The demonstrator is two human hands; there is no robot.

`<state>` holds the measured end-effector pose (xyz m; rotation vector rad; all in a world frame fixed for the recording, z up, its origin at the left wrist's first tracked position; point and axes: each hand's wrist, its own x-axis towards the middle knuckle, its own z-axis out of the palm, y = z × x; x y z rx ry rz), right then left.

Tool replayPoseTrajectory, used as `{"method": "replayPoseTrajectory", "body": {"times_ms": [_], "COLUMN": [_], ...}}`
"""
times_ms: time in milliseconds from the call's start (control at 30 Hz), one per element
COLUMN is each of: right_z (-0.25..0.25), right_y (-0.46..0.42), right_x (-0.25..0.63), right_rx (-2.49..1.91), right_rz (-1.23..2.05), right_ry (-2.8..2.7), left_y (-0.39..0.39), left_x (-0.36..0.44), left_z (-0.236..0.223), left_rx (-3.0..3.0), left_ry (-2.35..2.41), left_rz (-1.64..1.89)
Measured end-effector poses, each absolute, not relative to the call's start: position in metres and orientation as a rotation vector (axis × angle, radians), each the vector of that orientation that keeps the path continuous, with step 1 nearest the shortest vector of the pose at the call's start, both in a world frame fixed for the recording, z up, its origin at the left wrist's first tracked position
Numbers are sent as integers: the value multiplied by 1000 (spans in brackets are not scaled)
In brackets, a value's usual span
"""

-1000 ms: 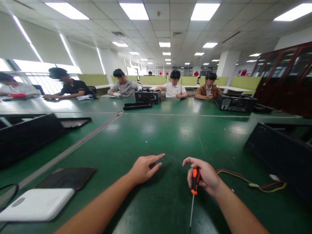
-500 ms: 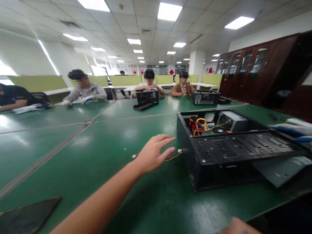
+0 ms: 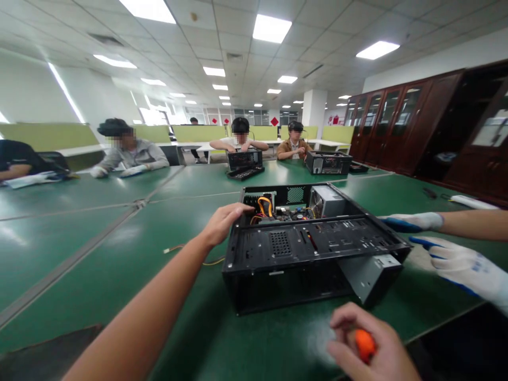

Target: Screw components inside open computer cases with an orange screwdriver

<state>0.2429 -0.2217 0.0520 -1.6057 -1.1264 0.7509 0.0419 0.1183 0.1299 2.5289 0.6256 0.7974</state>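
Note:
A black computer case lies open on the green table in front of me, with orange wires, a circuit board and a grey power supply inside. My left hand is at the case's left corner, its fingers hooked over the upper rim. A grey metal bracket juts from the near right side of the case. Close to the table's front edge, my right hand is curled around an orange handle; the rest of that thing is hidden.
At the right, a co-worker's white-and-blue gloved hands are close to the case. Thin wires trail from its left side. A dark mat lies front left. Across the green table, other people sit by opened computer cases.
The case has shifted left and turned, and my left hand has gone from beside it onto its rim. My right hand has risen into view with the orange handle. The co-worker's gloved hands show more fully.

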Motion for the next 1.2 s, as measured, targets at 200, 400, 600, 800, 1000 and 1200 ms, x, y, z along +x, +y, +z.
{"method": "replayPoseTrajectory", "body": {"times_ms": [200, 400, 600, 800, 1000, 1200], "right_z": [69, 69, 56, 62, 53, 15], "right_y": [-121, -122, -169, -148, -154, -253], "right_x": [129, 142, 178, 115, 117, 223], "right_rx": [-1844, -2004, -2104, -1848, -1762, -1651], "right_rz": [338, 62, 118, -23, -67, -2], "right_ry": [-1696, -1689, -1672, -1743, -1706, -1516], "left_y": [160, 154, 134, 110, 65, -38], "left_x": [64, 44, 26, 25, 5, -4], "left_z": [132, 126, 123, 122, 138, 166], "left_rx": [2652, 2753, 2740, 2757, 2872, 3083], "left_ry": [777, 795, 886, 985, 1051, 933], "left_rz": [695, 667, 808, 805, 685, 373]}}
